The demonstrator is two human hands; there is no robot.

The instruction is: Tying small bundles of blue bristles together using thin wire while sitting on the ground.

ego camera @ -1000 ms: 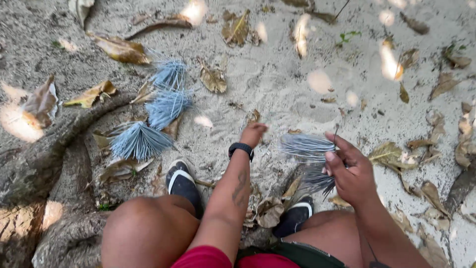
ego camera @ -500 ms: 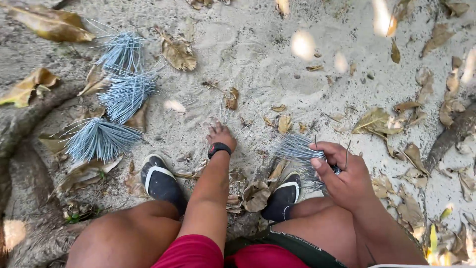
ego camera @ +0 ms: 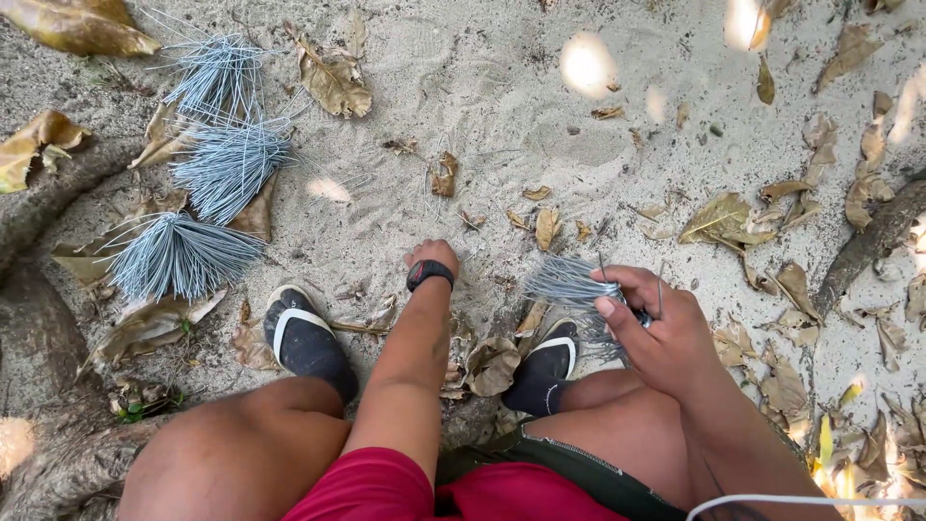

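Right hand (ego camera: 666,333): lower right, fingers clamped around a grey wire bundle (ego camera: 569,285).
Left hand (ego camera: 432,256): centre, fingertips down on sand (ego camera: 502,96), grip unclear.
Other bundles (ego camera: 183,253): upper left.

Three fanned bundles of thin grey wire sticks (ego camera: 207,164) lie in a row on the sandy ground (ego camera: 502,116), far left, beside a thick tree root (ego camera: 39,318). The left hand (ego camera: 432,255) rests on the sand, between and ahead of the two sandalled feet (ego camera: 304,338). The right hand (ego camera: 648,333) holds a fourth grey wire-stick bundle (ego camera: 564,282) above the right foot. Dry brown leaves (ego camera: 723,217) lie scattered to the right.
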